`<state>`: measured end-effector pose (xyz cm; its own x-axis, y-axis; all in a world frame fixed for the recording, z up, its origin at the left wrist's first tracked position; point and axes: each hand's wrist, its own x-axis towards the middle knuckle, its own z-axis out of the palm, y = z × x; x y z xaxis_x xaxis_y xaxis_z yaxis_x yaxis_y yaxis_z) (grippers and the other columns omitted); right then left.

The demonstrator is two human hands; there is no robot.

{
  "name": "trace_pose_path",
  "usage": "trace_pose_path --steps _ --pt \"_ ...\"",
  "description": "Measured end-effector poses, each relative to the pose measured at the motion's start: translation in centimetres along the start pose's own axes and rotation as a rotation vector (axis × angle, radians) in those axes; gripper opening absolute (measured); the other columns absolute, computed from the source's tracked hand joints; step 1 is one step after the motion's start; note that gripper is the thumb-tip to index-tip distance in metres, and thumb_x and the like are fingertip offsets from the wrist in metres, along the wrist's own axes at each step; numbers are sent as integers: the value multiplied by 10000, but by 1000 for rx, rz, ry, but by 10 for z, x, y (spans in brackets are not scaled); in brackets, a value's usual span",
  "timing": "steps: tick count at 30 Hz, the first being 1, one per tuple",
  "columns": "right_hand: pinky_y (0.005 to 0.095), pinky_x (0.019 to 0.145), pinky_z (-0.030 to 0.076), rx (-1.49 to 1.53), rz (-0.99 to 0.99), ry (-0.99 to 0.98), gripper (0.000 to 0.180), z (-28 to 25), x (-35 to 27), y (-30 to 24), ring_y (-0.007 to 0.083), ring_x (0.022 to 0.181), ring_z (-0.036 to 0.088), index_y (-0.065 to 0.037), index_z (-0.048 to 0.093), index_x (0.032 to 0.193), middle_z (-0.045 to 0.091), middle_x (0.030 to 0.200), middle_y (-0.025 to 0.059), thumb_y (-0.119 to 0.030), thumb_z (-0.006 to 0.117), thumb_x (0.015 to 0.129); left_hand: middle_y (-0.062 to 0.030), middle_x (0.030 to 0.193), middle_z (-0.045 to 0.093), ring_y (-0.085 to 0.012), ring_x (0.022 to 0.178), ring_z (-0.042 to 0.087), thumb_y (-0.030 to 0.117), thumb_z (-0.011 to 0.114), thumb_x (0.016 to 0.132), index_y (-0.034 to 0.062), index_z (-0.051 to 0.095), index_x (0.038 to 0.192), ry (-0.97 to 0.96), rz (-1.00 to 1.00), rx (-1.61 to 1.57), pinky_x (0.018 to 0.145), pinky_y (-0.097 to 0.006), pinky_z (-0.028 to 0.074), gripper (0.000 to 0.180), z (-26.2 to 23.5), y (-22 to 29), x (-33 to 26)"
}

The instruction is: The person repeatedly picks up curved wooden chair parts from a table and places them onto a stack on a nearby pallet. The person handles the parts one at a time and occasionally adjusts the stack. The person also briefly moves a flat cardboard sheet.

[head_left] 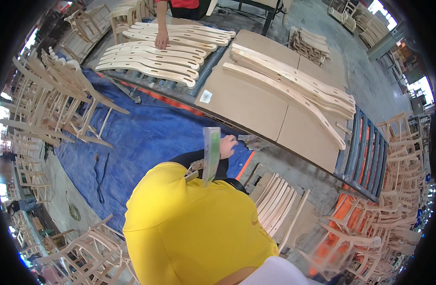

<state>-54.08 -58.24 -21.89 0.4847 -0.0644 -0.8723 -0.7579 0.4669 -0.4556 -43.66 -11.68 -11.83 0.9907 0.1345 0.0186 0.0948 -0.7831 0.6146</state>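
My left hand (227, 146) reaches out from a black sleeve below the near edge of the bench. Its fingers look loosely bent and apart, with nothing seen in them. A clear plastic piece with a green patch (211, 154) stands up in front of my wrist; I cannot tell what it is. Crumpled clear plastic (254, 142) lies just right of the fingers. On the cardboard-covered bench (246, 107) rest several long curved wooden chair parts (294, 78), one apart from the rest (294, 92). My right hand is out of sight.
A co-worker's hand (162, 40) touches slotted wooden slats (151, 59) on the rollers at the far left. Blue sheeting (132, 137) covers the floor. Chair frames (61, 95) crowd the left; more (398, 204) stand at right. Wooden strips (277, 204) lie stacked beside me.
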Motion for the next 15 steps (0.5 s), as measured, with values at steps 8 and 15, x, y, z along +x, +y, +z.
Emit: trace_pose_path --steps 8,15 --pt "354 1045 402 120 25 88 503 -65 -5 52 235 1257 500 -91 421 1400 522 1362 88 -346 538 983 -159 1152 573 -344 1155 529 193 651 753 86 671 1031 16 -719 212 964 -434 473 298 12 -84 -114" --pt "340 1017 427 96 -43 45 450 -74 -3 67 226 1228 520 -82 463 1343 553 1297 79 -349 530 986 -177 1124 603 -372 1120 555 229 642 759 77 671 1013 -55 -639 105 947 -451 479 297 8 -58 -101"
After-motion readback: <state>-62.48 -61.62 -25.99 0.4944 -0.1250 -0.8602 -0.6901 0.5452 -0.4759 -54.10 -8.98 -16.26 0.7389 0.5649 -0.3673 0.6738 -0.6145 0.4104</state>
